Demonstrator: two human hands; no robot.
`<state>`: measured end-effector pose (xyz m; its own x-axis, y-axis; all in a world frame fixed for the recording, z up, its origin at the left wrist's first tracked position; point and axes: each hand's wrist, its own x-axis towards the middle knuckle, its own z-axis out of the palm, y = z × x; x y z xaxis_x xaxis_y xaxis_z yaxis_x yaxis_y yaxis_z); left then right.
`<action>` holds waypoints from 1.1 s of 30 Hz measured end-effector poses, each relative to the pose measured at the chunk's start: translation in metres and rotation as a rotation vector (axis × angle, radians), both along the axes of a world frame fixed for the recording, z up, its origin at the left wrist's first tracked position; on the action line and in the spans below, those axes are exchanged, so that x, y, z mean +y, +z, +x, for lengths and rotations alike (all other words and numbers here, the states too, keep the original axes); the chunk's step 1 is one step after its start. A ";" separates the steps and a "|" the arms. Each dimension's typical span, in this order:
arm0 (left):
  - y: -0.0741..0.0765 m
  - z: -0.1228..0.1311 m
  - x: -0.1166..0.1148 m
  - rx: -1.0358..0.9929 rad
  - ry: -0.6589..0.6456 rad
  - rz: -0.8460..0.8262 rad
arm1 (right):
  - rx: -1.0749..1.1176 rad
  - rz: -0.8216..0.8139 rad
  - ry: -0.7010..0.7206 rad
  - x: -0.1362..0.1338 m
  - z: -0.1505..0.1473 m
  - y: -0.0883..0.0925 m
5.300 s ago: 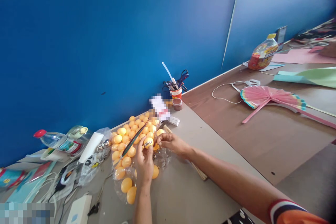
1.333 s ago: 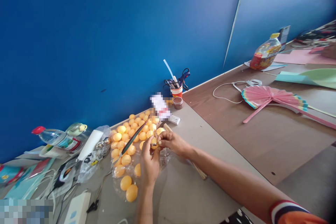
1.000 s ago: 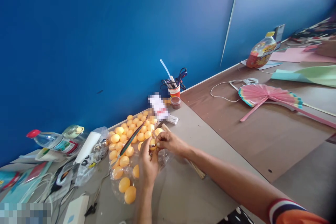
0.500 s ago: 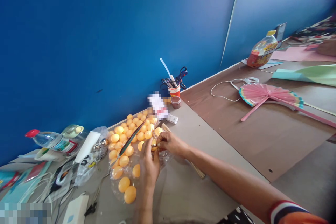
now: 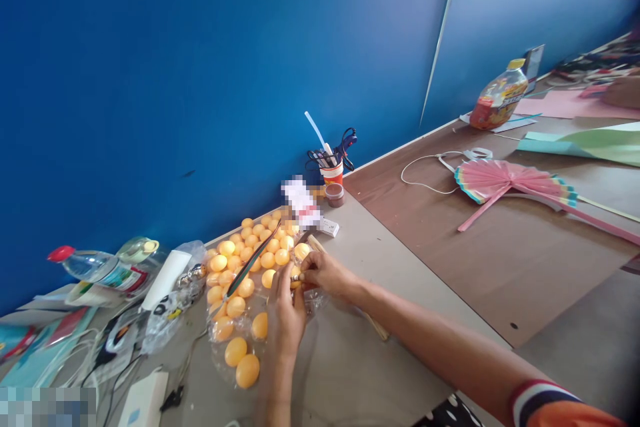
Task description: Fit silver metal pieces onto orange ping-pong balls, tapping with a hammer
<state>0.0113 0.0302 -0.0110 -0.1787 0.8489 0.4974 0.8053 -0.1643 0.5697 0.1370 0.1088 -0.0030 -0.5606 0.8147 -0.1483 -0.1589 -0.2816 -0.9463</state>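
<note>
In the head view my left hand [image 5: 287, 313] and my right hand [image 5: 327, 275] meet at the table, fingertips almost touching. Between them sits a small dark-banded object [image 5: 296, 278], too small to name. The right fingers pinch it; the left fingers are closed against its other side. Orange table tennis balls [image 5: 236, 307] in clear plastic lie around and left of my left hand. Across the balls runs a long narrow dark strip [image 5: 253, 260]. A bundle of thin wooden sticks [image 5: 383, 332] passes beneath my right wrist, its middle hidden.
Bottles [image 5: 107, 268], a crumpled plastic bag [image 5: 170, 320], cables and a white box [image 5: 145, 400] crowd the left. Behind stand a cup of tools [image 5: 332, 172] and a small lidded jar [image 5: 335, 195] by the blue wall. Rightward lie a pink paper fan [image 5: 513, 180] and a juice bottle [image 5: 500, 97].
Both hands stay nearly in place. The small object has turned slightly between the fingertips, showing a dark band now.
</note>
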 end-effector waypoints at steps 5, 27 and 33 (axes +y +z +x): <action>0.006 0.001 0.000 -0.145 0.001 -0.024 | 0.217 -0.204 0.132 0.004 0.007 0.011; 0.005 0.003 -0.001 -0.035 0.027 0.027 | 0.082 0.097 0.046 -0.006 0.000 0.005; 0.008 0.008 -0.002 -0.004 0.028 0.068 | 0.082 0.106 0.043 -0.007 0.000 0.003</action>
<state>0.0188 0.0280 -0.0030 -0.2039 0.8076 0.5533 0.8081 -0.1802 0.5608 0.1366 0.1022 0.0004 -0.6019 0.7984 -0.0152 -0.2268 -0.1891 -0.9554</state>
